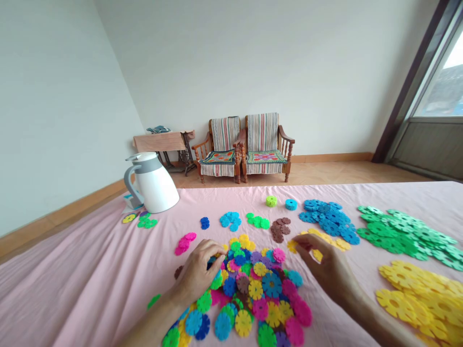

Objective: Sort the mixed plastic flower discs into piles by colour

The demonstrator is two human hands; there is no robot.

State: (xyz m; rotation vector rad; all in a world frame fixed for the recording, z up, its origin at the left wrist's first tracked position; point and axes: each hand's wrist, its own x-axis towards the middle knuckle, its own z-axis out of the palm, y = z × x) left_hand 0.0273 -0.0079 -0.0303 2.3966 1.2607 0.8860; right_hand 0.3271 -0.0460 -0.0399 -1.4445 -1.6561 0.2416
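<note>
A mixed heap of small plastic snowflake discs (255, 290) in many colours lies on the pink cloth in front of me. At the heap's upper left edge is my left hand (202, 267), fingers curled and thumb near the index finger; what is between them, if anything, I cannot make out. To the right of the heap, my right hand (321, 260) pinches a yellow snowflake disc (292, 246) at the left end of a group of yellow discs (338, 242). Brown discs (279, 229) lie just beyond the fingertips.
Sorted small groups lie farther back: pink discs (185, 243), light blue discs (230, 220) and green discs (258, 221). Larger blue (329, 219), green (408, 233) and yellow pieces (423, 296) spread on the right. A white jug (157, 185) stands back left. Two chairs (262, 144) are beyond the table.
</note>
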